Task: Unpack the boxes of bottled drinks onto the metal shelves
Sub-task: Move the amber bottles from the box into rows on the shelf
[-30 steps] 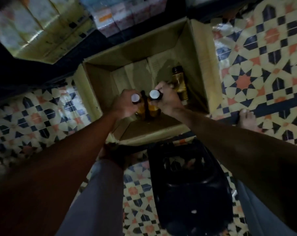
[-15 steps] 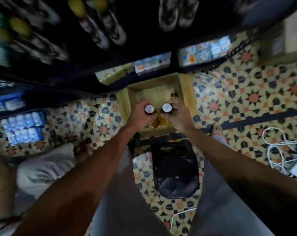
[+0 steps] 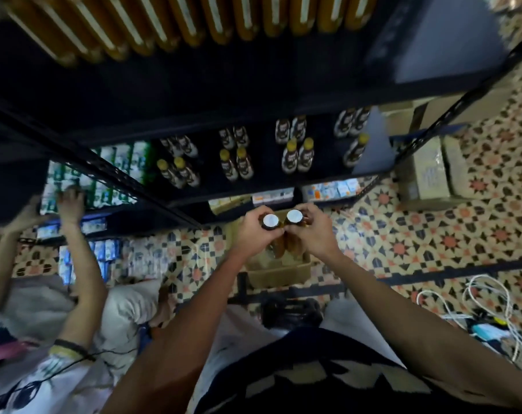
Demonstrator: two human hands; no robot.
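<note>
Left hand clamped round one amber bottle, right hand round a second bottle (white caps up, side by side, touching). Both held above the open cardboard box on the tiled floor, just in front of the dark metal shelves.

The left hand and right hand meet side by side, each around a bottle — the left bottle touching the right bottle — directly above the open box on the floor. Beyond them stand the metal shelves, with rows of shelved bottles on the middle tier. To the left, another person's hand reaches into the shelves among cartons; to the right, cables lie on the floor.
</note>
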